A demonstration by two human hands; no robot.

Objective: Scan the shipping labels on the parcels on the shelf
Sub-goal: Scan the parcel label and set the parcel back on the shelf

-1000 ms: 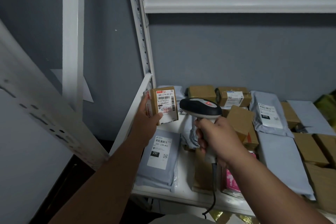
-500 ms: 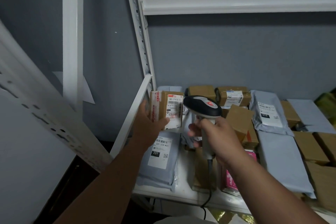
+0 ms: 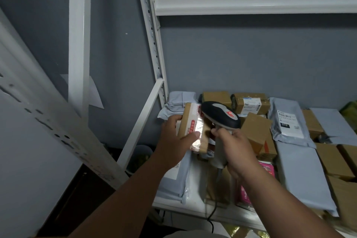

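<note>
Your right hand (image 3: 234,152) is curled around the grey grip of the scanner (image 3: 220,117), its dark head tipped up and left of your knuckles, its cord (image 3: 212,212) dropping past the front edge of the shelf (image 3: 197,208). Just left of the scanner, your left hand (image 3: 173,141) grips a small cardboard box (image 3: 193,127), thumb laid across its shiny taped face and fingers wrapped behind; the box touches the scanner head and is held above the shelf, with no label readable on the side facing you. Below the scanner, a grey mailer bag (image 3: 173,181) lies flat near the shelf's front left, and a pink packet (image 3: 268,170) shows to the scanner's lower right. Right of the scanner sit a tilted brown box (image 3: 255,131) and a grey bag with a white label (image 3: 288,123). Behind the scanner, against the grey wall, stand two more brown boxes (image 3: 251,102), one labelled.
</note>
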